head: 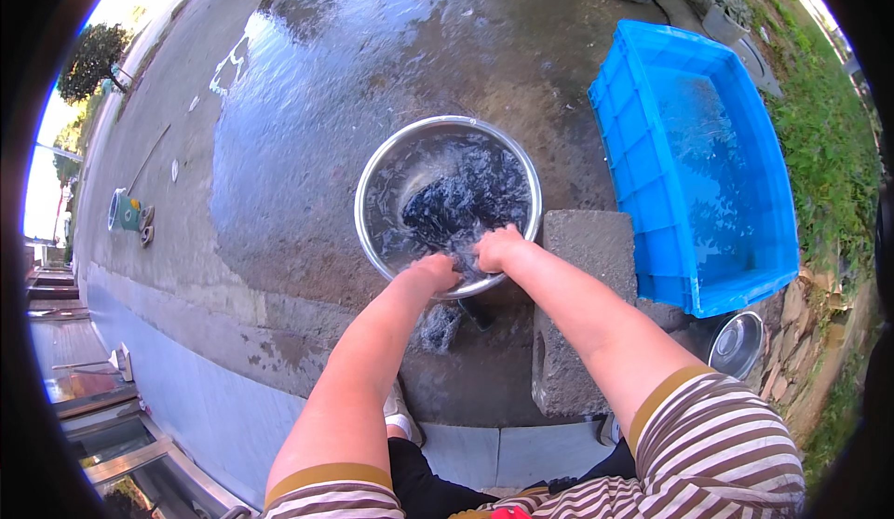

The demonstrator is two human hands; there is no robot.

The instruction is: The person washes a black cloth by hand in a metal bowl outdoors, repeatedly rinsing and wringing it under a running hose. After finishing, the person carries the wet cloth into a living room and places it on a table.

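Observation:
A round metal basin [362,206] full of stirred water stands on the wet ground before me. Within it a dark, soaked thing, apparently cloth [447,201], lies partly under the water. My left hand [436,271] is bent down over the near rim, its fingertips in the splashing water. Just right of it, my right hand [499,248] dips into the basin with fingers curled. Both are at the near end of the dark cloth. Splashes and the backs of the hands hide whether the fingers grip it.
Right of the basin stand a rough concrete block [587,240] and a large blue plastic crate [646,163] holding water. A smaller metal bowl [737,344] lies by the crate. On the left are a green bucket [126,212] and a pair of shoes [147,226]. A pale tiled step [461,449] is underfoot.

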